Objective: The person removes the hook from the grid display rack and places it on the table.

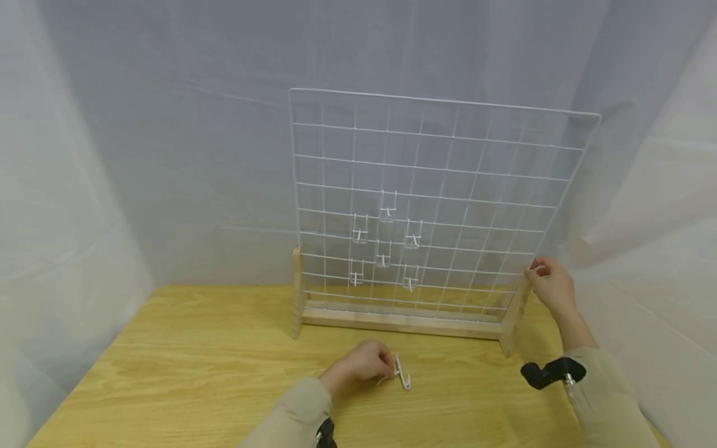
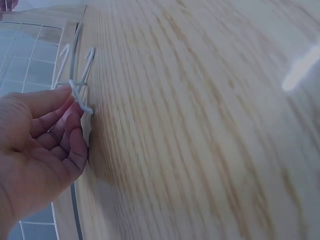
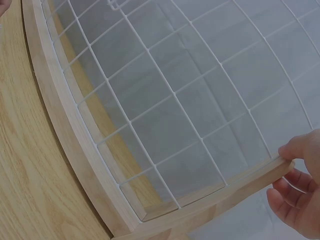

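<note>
My left hand [image 1: 366,361] pinches a white wire hook [image 1: 402,372] between thumb and fingers, low over the table in front of the rack. In the left wrist view the hook [image 2: 75,82] shows two bent prongs pointing away from the fingers [image 2: 47,102]. With thumb and fingers, my right hand [image 1: 553,286] grips the top of the right wooden upright [image 3: 270,172] of the stand. A white wire grid panel [image 1: 448,168] stands upright in that stand. Several white hooks like the held one, such as one hook [image 1: 388,213], hang on the grid's lower left and middle part.
The stand's wooden base bar [image 1: 403,322] runs along the back of the wood-grain table [image 1: 185,361]. Its left upright [image 1: 297,292] holds the grid's other side. Pale curtains [image 1: 168,155] hang behind and at both sides.
</note>
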A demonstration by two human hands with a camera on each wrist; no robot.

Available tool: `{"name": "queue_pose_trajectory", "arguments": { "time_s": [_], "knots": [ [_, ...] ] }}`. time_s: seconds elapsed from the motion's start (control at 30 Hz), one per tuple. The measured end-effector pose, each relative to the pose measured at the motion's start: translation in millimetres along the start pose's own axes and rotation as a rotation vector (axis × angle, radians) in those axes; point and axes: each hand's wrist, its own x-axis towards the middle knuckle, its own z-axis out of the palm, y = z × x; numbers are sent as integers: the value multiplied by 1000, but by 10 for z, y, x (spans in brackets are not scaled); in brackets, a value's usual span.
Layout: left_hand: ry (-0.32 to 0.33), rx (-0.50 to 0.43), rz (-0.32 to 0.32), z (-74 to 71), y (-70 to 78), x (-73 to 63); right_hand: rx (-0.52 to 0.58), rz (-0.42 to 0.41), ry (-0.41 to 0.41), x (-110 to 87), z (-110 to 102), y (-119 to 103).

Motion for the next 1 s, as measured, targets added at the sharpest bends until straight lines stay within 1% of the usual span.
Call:
{"name": "queue_pose_trajectory", "arguments": {
  "time_s": [0.13, 0.27, 0.47, 0.57, 0.73, 0.87, 1.0],
  "knots": [
    [26, 32, 5, -31, -22, -21, -5, 3, 1, 1, 4, 15],
    [60, 29, 1, -120, -40, -61, -7, 4, -2, 5, 2, 15],
    [97, 40, -4, -265, -159, -100, -1, 10, -5, -1, -9, -8],
    [111, 24, -5, -346, -220, -127, -2, 0, 4, -11, -18, -17],
    [162, 3, -4, -485, -282, -175, -2, -3, 4, -20, -30, -28],
    [206, -6, -12, -582, -303, -214, 7, 3, -2, -15, -25, -27],
    [245, -21, -33, -679, -282, -251, 21, 8, 3, -11, -20, -25]
  ]
}}
